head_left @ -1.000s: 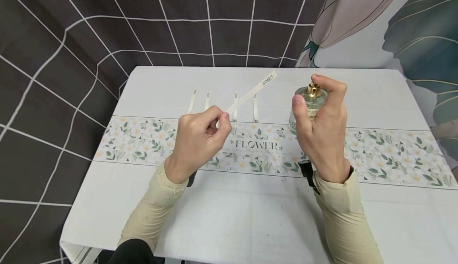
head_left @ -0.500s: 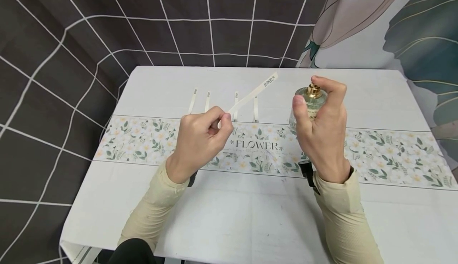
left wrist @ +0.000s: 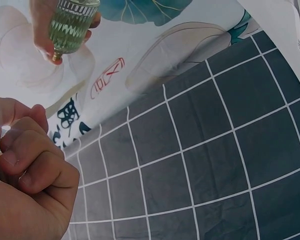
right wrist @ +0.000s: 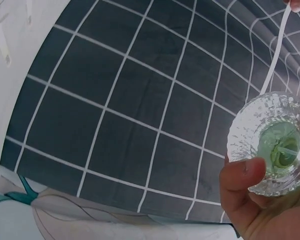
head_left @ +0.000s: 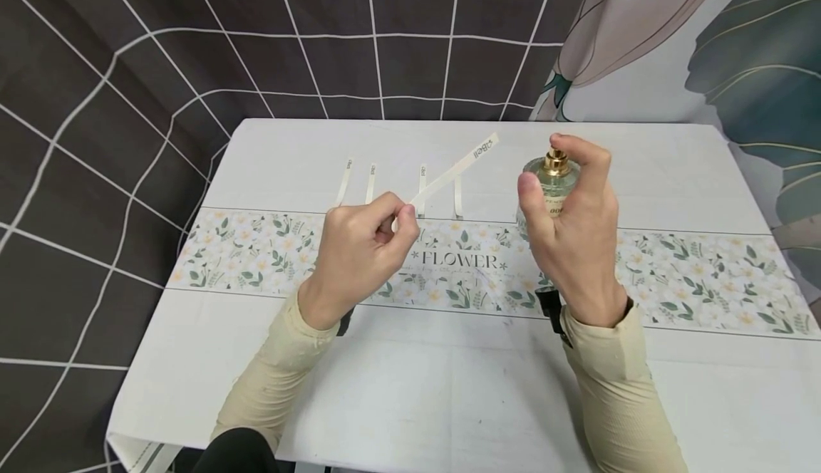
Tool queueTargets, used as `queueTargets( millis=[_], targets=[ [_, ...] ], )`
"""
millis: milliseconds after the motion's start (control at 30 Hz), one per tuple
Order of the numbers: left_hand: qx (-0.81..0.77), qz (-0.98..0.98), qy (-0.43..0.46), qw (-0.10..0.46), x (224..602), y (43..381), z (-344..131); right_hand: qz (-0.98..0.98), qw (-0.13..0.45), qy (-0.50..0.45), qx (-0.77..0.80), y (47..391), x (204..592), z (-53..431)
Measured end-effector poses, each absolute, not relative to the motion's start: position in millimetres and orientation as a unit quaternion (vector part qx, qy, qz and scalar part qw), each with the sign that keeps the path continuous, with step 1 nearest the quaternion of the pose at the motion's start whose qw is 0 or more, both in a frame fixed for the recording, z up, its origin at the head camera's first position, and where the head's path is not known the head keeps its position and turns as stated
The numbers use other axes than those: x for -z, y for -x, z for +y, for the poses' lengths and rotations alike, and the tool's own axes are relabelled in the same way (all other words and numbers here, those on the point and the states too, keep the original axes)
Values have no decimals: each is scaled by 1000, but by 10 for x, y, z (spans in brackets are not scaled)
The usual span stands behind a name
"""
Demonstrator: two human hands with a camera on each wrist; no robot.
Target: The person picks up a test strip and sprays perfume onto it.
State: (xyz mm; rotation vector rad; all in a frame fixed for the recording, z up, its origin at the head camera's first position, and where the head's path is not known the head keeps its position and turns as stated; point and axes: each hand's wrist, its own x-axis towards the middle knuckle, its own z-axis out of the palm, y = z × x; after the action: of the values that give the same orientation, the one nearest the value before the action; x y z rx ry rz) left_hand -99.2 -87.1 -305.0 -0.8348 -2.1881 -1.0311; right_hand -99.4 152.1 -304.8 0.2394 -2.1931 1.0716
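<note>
My left hand (head_left: 359, 256) pinches the lower end of a cream perfume test strip (head_left: 457, 169) between thumb and forefinger. The strip slants up to the right, its printed end near the bottle. My right hand (head_left: 577, 245) grips a clear glass perfume bottle (head_left: 556, 186) with pale green liquid and a gold neck, forefinger on top of the sprayer. In the right wrist view the bottle's ribbed base (right wrist: 246, 132) faces the camera, with the thumb against it. The left wrist view shows the curled left fingers (left wrist: 45, 170) and, farther off, the bottle (left wrist: 72, 25).
Several more test strips (head_left: 345, 181) lie in a row on the white tablecloth (head_left: 449, 387), partly behind the left hand. A floral band lettered FLOWER (head_left: 458, 259) crosses the table. A dark gridded curtain (head_left: 333, 67) hangs behind and to the left.
My right hand and the perfume bottle have shifted slightly left, toward the test strip. The left hand has drifted a little to the right, still pinching the strip.
</note>
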Motion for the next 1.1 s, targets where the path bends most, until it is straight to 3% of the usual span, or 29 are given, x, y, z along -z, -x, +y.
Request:
queueTargets(
  millis=[400, 667, 767, 1100],
  targets=[
    [394, -817, 303, 291, 3059, 1001, -886, -839, 342, -89, -414, 983, 3024, 1546],
    [531, -774, 203, 281, 3094, 1098, -959, -816, 319, -104, -470, 957, 2971, 1617],
    [604, -742, 157, 245, 3112, 1134, -1027, -822, 306, -112, -468, 954, 2964, 1677],
    [807, -590, 15, 4, 3248, 1319, -1087, -869, 267, -105, -403, 991, 2961, 1931]
  ],
)
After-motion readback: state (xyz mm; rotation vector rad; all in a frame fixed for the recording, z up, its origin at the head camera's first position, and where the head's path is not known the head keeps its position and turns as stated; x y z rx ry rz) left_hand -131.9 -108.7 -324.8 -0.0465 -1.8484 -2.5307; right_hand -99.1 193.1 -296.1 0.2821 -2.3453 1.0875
